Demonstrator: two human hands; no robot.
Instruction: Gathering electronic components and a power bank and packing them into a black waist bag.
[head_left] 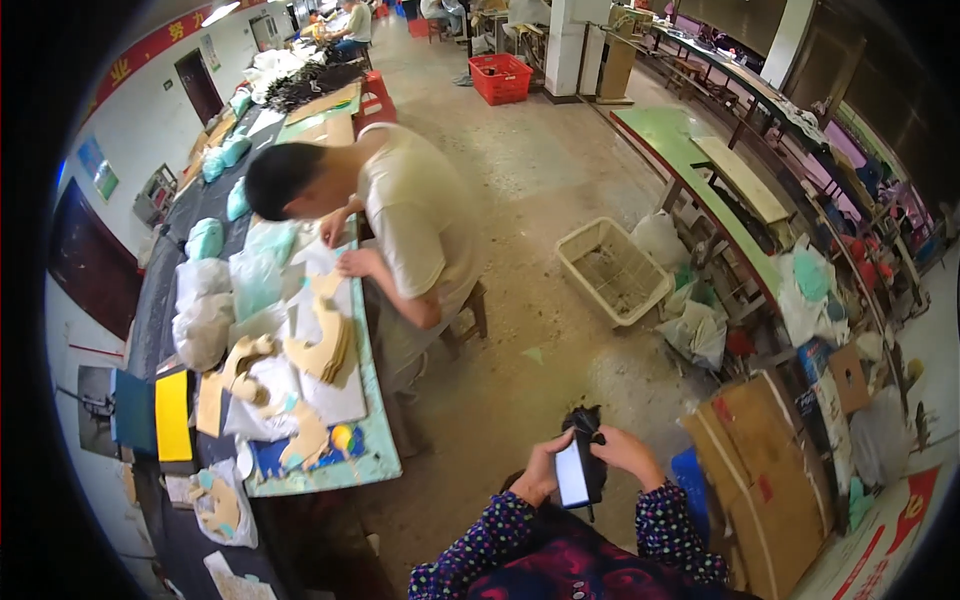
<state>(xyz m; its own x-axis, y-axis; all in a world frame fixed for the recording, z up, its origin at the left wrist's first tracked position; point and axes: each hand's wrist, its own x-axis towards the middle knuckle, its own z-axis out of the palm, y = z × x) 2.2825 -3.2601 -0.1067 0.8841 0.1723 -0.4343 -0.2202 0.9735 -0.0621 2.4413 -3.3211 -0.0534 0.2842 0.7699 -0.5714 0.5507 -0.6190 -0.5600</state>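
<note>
In front of my body I hold a phone [572,474] with a pale, bright face turned up. Behind it and along its right side is a dark, crumpled black piece [587,420]; whether it is a cover or a separate bundle I cannot tell. My left hand [541,470] is closed on the phone's left edge. My right hand [629,456] is closed on the black piece at the right, its fingertips partly hidden. Both of my sleeves are dark with coloured dots.
To the left, a seated person [415,215] handles pieces at a long worktable [376,455] holding stacked tan cut pieces [322,345] and plastic bags [200,325]. A cream basket [613,270] stands on the floor ahead. Flattened cardboard [760,470] leans at right, near a green-topped table [665,140].
</note>
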